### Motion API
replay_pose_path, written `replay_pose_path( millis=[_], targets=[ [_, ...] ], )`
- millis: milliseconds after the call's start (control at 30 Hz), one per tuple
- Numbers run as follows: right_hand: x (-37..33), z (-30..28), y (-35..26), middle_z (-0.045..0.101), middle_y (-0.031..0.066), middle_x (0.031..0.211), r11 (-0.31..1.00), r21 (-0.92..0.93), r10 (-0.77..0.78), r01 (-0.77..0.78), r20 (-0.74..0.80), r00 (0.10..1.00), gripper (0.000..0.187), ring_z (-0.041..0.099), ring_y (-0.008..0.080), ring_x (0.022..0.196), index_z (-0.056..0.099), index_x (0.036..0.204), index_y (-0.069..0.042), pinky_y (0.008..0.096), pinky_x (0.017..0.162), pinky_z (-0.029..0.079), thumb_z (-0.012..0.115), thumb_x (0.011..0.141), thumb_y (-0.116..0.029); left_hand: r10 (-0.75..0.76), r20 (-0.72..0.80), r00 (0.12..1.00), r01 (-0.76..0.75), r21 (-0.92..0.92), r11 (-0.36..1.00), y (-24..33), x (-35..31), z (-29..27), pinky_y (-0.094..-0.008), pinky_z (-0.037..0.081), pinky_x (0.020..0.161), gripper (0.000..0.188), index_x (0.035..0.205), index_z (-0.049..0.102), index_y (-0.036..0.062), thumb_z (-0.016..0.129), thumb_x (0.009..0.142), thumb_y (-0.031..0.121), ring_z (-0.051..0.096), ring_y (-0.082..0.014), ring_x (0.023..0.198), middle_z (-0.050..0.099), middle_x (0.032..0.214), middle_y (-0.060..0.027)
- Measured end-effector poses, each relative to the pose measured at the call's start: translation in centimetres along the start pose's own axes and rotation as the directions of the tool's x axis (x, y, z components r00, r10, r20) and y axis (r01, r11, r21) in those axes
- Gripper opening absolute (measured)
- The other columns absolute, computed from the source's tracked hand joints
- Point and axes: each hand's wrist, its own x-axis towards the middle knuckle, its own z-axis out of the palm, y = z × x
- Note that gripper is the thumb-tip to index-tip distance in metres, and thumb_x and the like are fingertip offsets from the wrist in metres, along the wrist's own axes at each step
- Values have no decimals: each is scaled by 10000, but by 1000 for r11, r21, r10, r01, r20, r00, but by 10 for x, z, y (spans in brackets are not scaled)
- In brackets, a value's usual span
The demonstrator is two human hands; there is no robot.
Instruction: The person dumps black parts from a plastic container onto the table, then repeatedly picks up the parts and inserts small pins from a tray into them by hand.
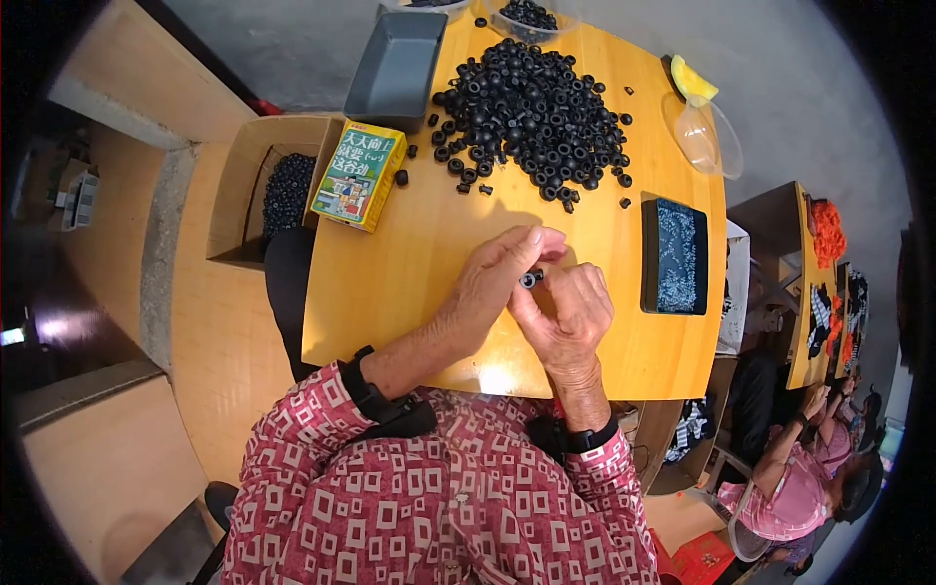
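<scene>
One small black ring [530, 279], round with a pale centre, pinched between fingers of left hand [497, 278] and right hand [565, 317].

A glossy honey-coloured wooden tabletop [409, 283] is filling the middle, and overhead light is bouncing off its near edge. A grey concrete floor [780, 88] is stretching away beyond it. On the left, pale wooden boards [210, 351] are running alongside an open brown cardboard box [239, 185]. Over on the right, a second wooden table [804, 322] is carrying orange and dark bits, and another person in a pink top [795, 492] is sitting beside it.
</scene>
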Motion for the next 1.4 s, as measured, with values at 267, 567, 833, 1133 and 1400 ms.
replay_pose_path(
  millis=[267, 567, 833, 1133, 1400],
  targets=[
    [0, 3, 0, 614, 74, 746, 999, 35, -20, 21, -18, 1000, 227, 587, 255, 681, 665, 858, -36, 353, 662, 490, 810, 686, -69, -166, 118, 979, 192, -254, 948, 2, 3, 10, -396, 383, 1100, 672, 1337, 521, -22, 279, 1060, 541, 513, -237, 1264, 558, 1328, -141],
    [-1, 1, 0, 609, 78, 746, 999, 32, -1, 0, 9, 1000, 215, 588, 262, 689, 665, 861, -33, 353, 663, 492, 796, 692, -54, -212, 136, 968, 243, -286, 927, 1, 3, 13, -369, 383, 1091, 690, 1313, 545, -27, 273, 1056, 551, 537, -230, 1226, 598, 1257, -140],
    [3, 5, 1, 590, 83, 735, 997, 52, -57, 57, -5, 998, 210, 583, 252, 672, 655, 869, -22, 347, 641, 482, 771, 695, -34, -177, 115, 977, 200, -232, 952, 17, 11, 1, -364, 401, 1072, 690, 1307, 546, -34, 339, 1037, 566, 556, -234, 1199, 602, 1244, -155],
    [-1, 7, 10, 458, 68, 659, 982, 180, -91, 58, 181, 979, 221, 501, 246, 606, 532, 781, -37, 356, 574, 432, 747, 739, -61, -165, 176, 970, 190, -133, 973, 6, 2, -5, -331, 441, 1007, 552, 1242, 591, -21, 452, 1033, 472, 573, -183, 1132, 622, 1176, -109],
    [-4, 6, 15, 491, 65, 674, 979, 200, -26, -27, 258, 966, 246, 547, 258, 627, 527, 782, -48, 379, 621, 470, 765, 719, -54, -169, 182, 969, 182, -56, 982, 9, 5, -8, -299, 459, 958, 522, 1243, 601, 2, 448, 1040, 458, 576, -149, 1100, 625, 1149, -69]
  ],
)
